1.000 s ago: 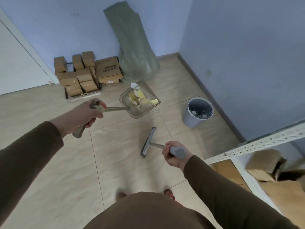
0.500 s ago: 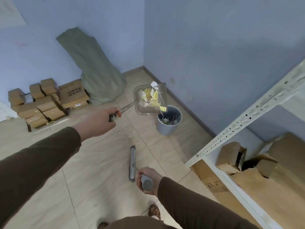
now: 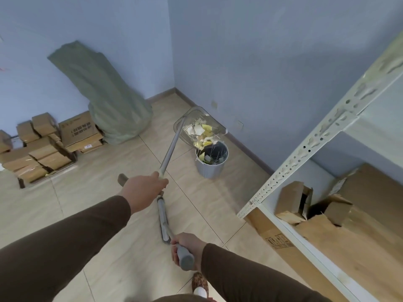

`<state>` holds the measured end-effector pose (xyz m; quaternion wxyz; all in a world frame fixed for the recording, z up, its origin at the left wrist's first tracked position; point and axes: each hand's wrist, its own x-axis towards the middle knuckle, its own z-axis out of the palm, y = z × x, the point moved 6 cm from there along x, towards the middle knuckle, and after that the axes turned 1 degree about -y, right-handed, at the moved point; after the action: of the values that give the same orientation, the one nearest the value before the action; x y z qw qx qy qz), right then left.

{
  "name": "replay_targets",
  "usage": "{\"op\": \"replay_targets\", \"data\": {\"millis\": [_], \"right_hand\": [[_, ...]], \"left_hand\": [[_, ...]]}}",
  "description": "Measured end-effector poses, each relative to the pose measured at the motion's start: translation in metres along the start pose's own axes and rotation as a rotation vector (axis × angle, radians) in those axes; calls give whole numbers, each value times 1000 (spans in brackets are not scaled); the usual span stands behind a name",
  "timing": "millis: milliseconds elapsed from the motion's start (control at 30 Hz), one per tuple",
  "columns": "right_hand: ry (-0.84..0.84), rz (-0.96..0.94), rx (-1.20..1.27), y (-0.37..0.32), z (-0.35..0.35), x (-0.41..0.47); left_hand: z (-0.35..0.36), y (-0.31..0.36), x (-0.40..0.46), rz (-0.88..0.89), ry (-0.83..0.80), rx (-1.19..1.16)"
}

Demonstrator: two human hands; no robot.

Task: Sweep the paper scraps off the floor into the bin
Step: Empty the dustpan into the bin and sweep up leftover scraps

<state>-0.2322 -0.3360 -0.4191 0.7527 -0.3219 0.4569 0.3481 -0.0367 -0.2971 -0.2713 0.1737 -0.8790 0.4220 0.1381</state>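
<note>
Dustpan (image 3: 199,127) now tipped over bin (image 3: 211,162), scraps (image 3: 204,134) spilling, left hand (image 3: 142,190) gripping handle

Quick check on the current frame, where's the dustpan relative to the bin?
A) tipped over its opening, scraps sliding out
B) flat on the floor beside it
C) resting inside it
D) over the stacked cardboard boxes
A: the left hand holds the clear dustpan tilted above the grey bin, and the paper scraps spill off its lip towards the opening.
</note>
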Motion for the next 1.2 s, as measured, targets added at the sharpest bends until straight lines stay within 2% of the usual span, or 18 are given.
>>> {"op": "replay_targets", "data": {"millis": [367, 633, 767, 933, 1067, 1200], "right_hand": [[22, 30, -68, -1, -5, -4], [22, 41, -113, 1, 1, 0], [-10, 62, -109, -2, 0, -3], [-54, 82, -45, -16, -5, -22], [-88, 75, 78, -38, -8, -46], [-114, 32, 225, -71, -4, -63]], "left_hand": [[10, 12, -4, 54, 20, 178], [8, 4, -17, 52, 18, 183], [-4, -8, -20, 8, 62, 106], [-27, -33, -18, -131, 165, -114], [-36, -71, -15, -227, 289, -310], [-28, -128, -7, -346, 285, -495]]}}
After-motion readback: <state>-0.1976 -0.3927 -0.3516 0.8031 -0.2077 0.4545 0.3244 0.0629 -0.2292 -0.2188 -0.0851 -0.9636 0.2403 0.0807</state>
